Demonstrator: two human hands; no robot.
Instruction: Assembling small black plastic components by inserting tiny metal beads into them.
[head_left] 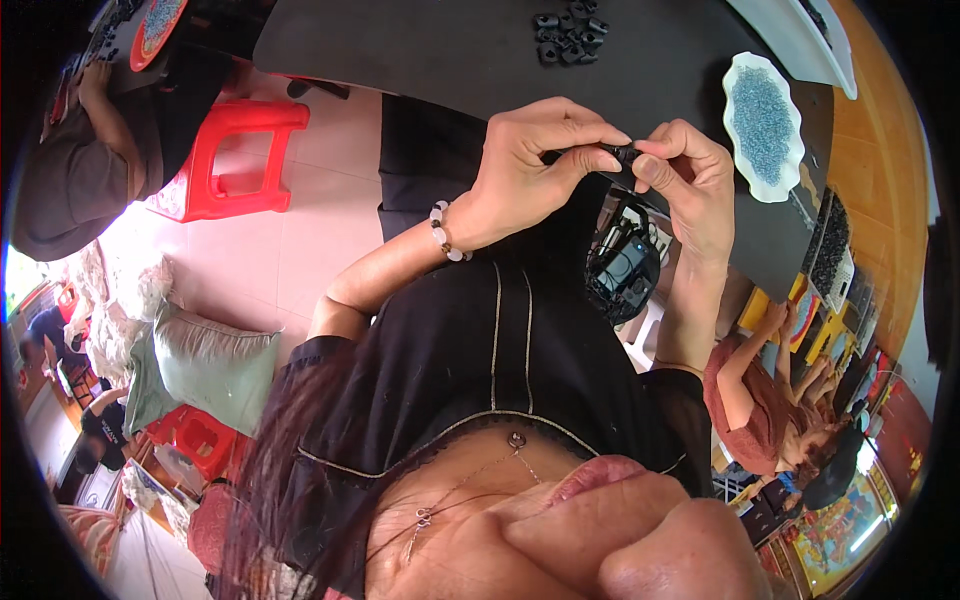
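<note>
A small black part [622,155], seemingly plastic, is held up at the near edge of the dark table [420,45]. My left hand [545,155], with a beaded bracelet at the wrist, pinches it between thumb and forefinger. At its other end, the closed thumb and fingertips of my right hand [690,180] press against the part. Fingers cover much of it, so any smaller piece there is hidden. Farther off lies a pile of similar black parts [570,32]. To the right of my hands, a white scalloped dish [768,192] holds many tiny blue-grey pieces [762,125].
A white tray [800,42] stands at the far right of the table. Below my hands is a black bag or basket [622,265] with things in it. Leftward are a red stool [275,190], a green cushion [215,360] and a seated person [85,170]. Another person [745,400] works at right.
</note>
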